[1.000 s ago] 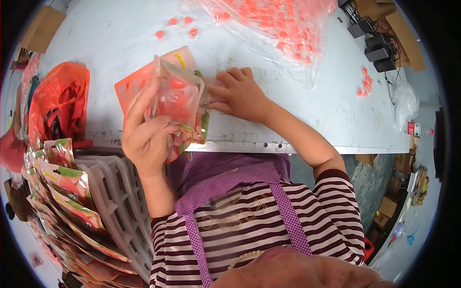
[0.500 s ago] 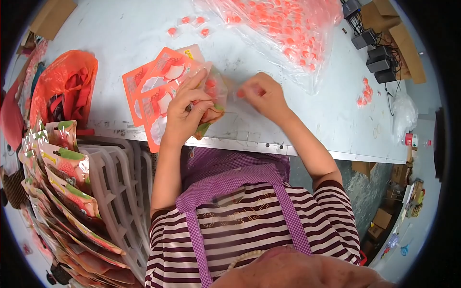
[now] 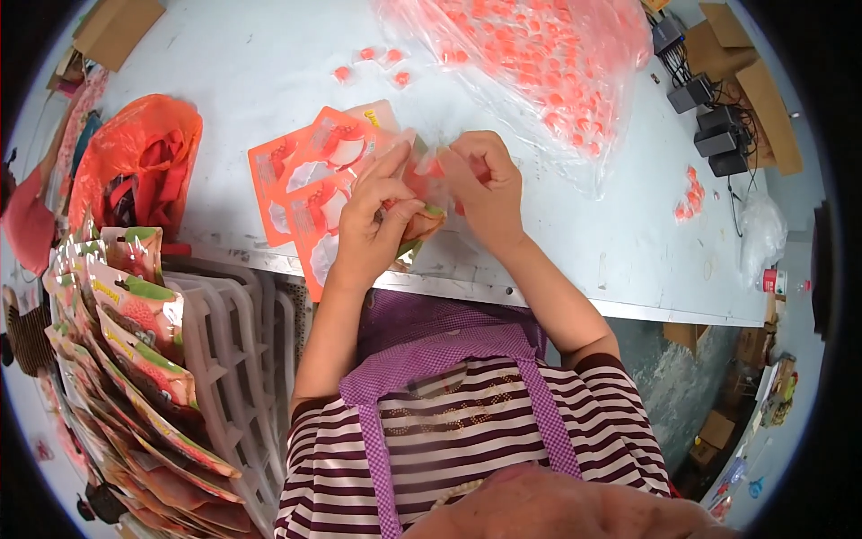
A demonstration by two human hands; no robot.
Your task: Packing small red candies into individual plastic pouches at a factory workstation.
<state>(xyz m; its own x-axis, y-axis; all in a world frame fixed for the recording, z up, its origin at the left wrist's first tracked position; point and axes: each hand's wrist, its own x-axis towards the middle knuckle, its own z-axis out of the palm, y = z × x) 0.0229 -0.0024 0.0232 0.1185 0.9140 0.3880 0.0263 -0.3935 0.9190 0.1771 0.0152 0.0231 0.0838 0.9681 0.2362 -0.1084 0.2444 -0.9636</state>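
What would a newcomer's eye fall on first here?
Probably the large clear bag of red pieces lying on the far part of the pale table. The bright red-orange plastic bag at left and the layered glossy pouches below it also stand out. Centrally, the left hand grips a pouch, the right hand close beside it.

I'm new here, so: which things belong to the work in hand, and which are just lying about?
Likely in use:
- pouch in left grip
- flat orange-red items
- bag of red pieces

Apparently lying about:
- black adapters
- open cardboard box
- crumpled clear plastic
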